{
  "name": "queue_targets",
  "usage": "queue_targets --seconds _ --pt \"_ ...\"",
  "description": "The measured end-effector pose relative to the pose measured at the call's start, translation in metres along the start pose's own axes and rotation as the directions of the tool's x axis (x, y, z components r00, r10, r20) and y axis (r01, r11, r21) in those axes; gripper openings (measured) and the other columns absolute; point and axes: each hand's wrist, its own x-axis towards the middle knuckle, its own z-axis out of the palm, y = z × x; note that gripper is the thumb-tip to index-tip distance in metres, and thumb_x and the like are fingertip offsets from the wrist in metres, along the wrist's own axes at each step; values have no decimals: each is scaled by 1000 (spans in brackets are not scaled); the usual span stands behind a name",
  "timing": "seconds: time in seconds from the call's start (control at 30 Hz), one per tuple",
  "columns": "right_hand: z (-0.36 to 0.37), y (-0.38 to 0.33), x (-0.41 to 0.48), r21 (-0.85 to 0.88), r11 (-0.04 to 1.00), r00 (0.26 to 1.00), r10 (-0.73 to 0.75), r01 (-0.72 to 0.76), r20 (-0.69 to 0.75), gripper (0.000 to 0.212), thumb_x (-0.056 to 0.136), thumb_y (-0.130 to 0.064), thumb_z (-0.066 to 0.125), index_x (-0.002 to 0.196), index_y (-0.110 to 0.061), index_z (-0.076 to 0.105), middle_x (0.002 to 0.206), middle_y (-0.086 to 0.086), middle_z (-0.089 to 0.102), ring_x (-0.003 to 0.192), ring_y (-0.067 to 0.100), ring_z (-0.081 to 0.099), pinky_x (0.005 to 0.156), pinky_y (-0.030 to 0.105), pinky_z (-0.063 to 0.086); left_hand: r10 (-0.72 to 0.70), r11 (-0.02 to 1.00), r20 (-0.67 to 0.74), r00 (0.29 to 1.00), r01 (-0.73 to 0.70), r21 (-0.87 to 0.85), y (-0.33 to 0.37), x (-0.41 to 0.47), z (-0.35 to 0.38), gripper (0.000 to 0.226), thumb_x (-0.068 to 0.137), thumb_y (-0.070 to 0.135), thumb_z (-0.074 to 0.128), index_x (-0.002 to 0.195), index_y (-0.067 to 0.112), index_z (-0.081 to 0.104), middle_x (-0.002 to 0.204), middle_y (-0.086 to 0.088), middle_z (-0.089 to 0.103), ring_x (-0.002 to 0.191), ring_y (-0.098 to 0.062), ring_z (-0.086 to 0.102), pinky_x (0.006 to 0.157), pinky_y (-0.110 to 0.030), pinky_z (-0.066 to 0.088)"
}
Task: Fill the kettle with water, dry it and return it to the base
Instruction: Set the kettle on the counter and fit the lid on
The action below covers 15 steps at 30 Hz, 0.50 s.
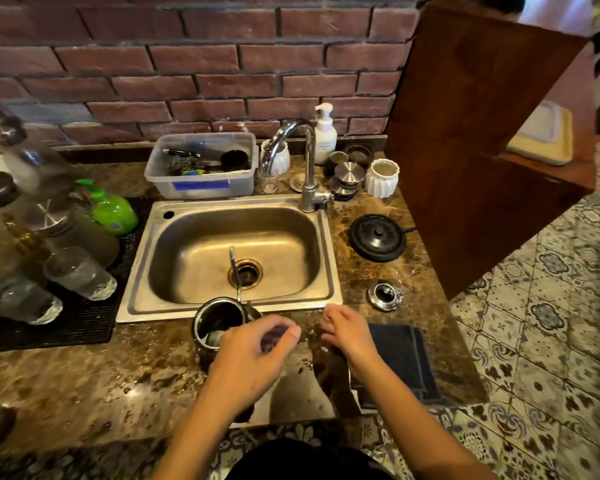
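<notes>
The dark kettle (212, 325) stands lidless on the wet counter just in front of the sink (329, 258), with its thin gooseneck spout (234, 271) reaching over the basin. My left hand (253, 355) hovers at the kettle's near right side; its fingers are loosely curled and blurred, and nothing shows in them. My right hand (347, 332) is open over the counter, beside a dark folded towel (404, 358). The round black kettle base (378, 239) sits to the right of the sink. The shiny kettle lid (384, 295) lies in front of the base.
A chrome faucet (303, 157) stands at the sink's back right. A plastic tub (201, 187) of utensils sits behind the sink. Glasses and jars (78, 273) crowd a black mat on the left, beside a green soap bottle (113, 211). A wooden partition (482, 133) rises at right.
</notes>
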Motion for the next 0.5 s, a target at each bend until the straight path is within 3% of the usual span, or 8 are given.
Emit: queue_targets --seconds 0.07,0.17,0.27,0.3,0.43,0.5 --pt "-23 -12 8 -129 989 998 -69 68 2 20 98 -25 55 109 -16 70 81 0 62 74 12 59 69 32 51 -24 993 14 1000 26 -117 6 19 25 9 90 40 67 87 45 75 87 26 75 84 7 69 70 -5 48" --pt "-55 -28 21 -363 919 983 -182 155 -39 27 95 -26 61 120 -17 67 97 -2 70 91 13 66 87 38 56 -58 970 20 998 61 -235 14 52 65 12 88 37 69 83 46 76 85 21 76 82 3 70 73 -11 52" --pt "-82 -40 35 -557 797 947 -315 233 -55 29 93 -25 62 121 -16 67 88 -11 67 77 -5 62 75 11 47 -160 932 57 986 169 -319 14 89 105 17 90 20 70 81 32 78 82 2 76 80 -12 71 79 -37 58" --pt "-90 -44 39 -598 763 937 -344 244 -56 29 93 -24 62 121 -15 66 84 -11 67 72 -7 62 70 8 45 -188 925 62 980 198 -324 14 100 117 16 89 18 68 81 29 78 85 -1 76 78 -14 71 79 -39 58" --pt "-115 -54 57 -714 669 915 -391 206 -102 34 91 -22 62 123 -13 65 113 6 71 100 20 68 91 31 52 -342 885 99 934 356 -301 11 138 164 19 92 20 63 79 27 74 85 -5 74 68 -16 66 67 -32 51" --pt "-123 -54 66 -737 646 909 -403 197 -111 32 89 -21 63 120 -14 67 115 8 70 103 24 67 91 35 52 -420 844 131 898 440 -309 7 153 184 21 95 16 59 81 25 71 78 -6 68 67 -21 61 65 -34 47"
